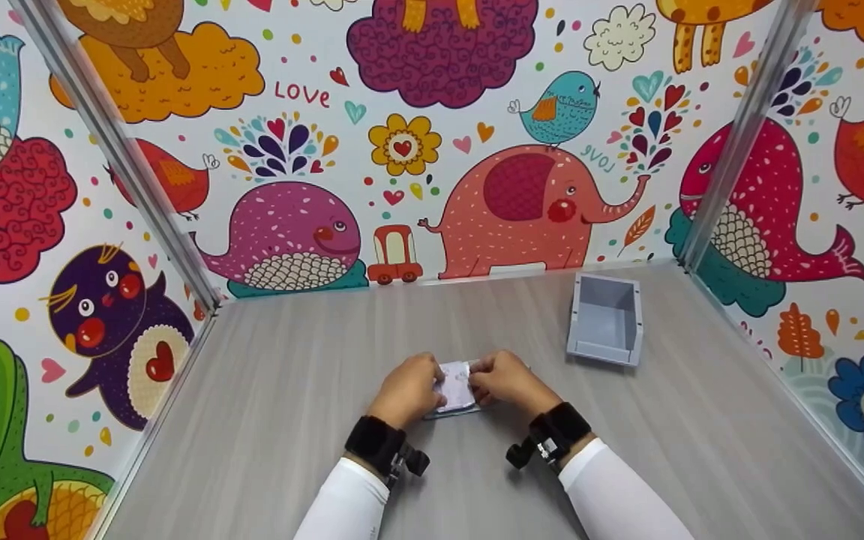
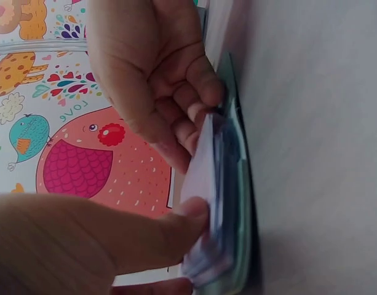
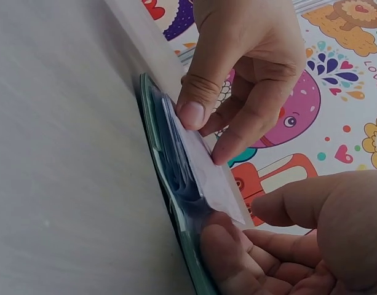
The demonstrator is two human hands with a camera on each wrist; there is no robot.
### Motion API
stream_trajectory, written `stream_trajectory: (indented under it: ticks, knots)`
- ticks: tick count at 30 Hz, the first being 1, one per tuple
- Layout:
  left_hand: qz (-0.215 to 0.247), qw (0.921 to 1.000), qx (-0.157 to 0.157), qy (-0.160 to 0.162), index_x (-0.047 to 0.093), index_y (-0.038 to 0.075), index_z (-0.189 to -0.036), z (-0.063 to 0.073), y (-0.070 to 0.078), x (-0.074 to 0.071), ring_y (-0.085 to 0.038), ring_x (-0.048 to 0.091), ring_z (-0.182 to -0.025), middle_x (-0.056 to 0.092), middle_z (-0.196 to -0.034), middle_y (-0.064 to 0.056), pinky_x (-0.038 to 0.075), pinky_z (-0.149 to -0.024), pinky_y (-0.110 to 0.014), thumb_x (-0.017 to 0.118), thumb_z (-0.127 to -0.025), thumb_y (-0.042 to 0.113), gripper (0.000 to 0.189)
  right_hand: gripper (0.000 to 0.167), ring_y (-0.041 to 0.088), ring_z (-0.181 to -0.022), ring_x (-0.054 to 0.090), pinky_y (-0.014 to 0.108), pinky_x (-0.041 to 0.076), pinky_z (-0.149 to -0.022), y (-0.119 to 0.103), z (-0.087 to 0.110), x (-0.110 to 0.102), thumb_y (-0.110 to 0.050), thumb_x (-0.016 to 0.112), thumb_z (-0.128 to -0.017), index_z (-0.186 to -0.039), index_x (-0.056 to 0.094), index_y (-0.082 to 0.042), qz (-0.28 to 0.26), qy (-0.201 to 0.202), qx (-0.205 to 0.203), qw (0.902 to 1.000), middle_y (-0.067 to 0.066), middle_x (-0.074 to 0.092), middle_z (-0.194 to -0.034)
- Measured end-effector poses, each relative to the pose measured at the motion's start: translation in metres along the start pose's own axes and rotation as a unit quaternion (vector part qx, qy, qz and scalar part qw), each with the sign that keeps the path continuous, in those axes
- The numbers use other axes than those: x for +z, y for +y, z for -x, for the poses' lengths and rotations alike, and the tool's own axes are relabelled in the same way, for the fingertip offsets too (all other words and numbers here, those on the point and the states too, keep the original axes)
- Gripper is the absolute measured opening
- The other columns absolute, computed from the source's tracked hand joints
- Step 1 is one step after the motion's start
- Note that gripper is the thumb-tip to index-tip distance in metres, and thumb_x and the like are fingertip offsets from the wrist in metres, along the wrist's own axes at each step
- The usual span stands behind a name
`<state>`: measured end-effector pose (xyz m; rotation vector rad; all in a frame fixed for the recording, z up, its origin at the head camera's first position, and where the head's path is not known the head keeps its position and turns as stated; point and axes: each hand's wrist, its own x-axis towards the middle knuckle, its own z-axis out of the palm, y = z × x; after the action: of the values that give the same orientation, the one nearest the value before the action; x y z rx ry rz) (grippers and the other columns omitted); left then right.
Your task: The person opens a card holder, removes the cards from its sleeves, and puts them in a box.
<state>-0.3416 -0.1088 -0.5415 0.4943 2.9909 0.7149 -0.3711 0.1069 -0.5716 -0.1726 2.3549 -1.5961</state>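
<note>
A card holder (image 3: 152, 126) with a green cover and clear plastic sleeves lies spread on the table, a pale sheet (image 1: 453, 384) uppermost on its stack of sleeves. My left hand (image 1: 409, 388) grips the left part of the stack, the thumb (image 2: 191, 215) pressing on the pale sheet in the left wrist view. At the right end, my right hand (image 1: 511, 381) curls its fingers around the sheet's edge. In the right wrist view a fingertip (image 3: 220, 241) shows behind clear plastic there. The green cover sticks out beneath the sleeves, close against the tabletop.
A grey open bin (image 1: 604, 319) stands at the back right of the wood-grain table (image 1: 289, 420). Walls with cartoon animals (image 1: 514, 210) enclose the back and both sides, with metal posts (image 1: 743, 135) at the corners. Each wrist wears a black camera strap (image 1: 376, 446).
</note>
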Motion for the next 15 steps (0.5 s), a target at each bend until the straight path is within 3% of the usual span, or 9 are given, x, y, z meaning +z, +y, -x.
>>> stream_trajectory:
  ticks: [8, 15]
  knots:
    - [-0.004, 0.9999, 0.009, 0.01, 0.082, 0.0, -0.115, -0.0017, 0.0006, 0.0027, -0.033, 0.076, -0.112, 0.077, -0.115, -0.011, 0.062, -0.102, -0.05, 0.095, -0.088, 0.012, 0.033, 0.024, 0.01, -0.059, 0.065, 0.02, 0.055, -0.055, 0.0004, 0.0006, 0.0049, -0.001, 0.076, -0.094, -0.115, 0.083, 0.007, 0.031, 0.028, -0.018, 0.999, -0.001, 0.07, -0.073]
    - [-0.004, 0.9998, 0.001, 0.019, 0.082, 0.001, -0.114, -0.0026, 0.0014, 0.0054, -0.033, 0.076, -0.11, 0.077, -0.113, -0.012, 0.062, -0.102, -0.05, 0.096, -0.087, 0.012, 0.032, 0.02, 0.009, -0.057, 0.065, 0.02, 0.054, -0.054, -0.0004, 0.0009, 0.0068, -0.001, 0.079, -0.095, -0.113, 0.083, 0.006, 0.031, 0.043, -0.011, 0.9986, 0.0, 0.075, -0.078]
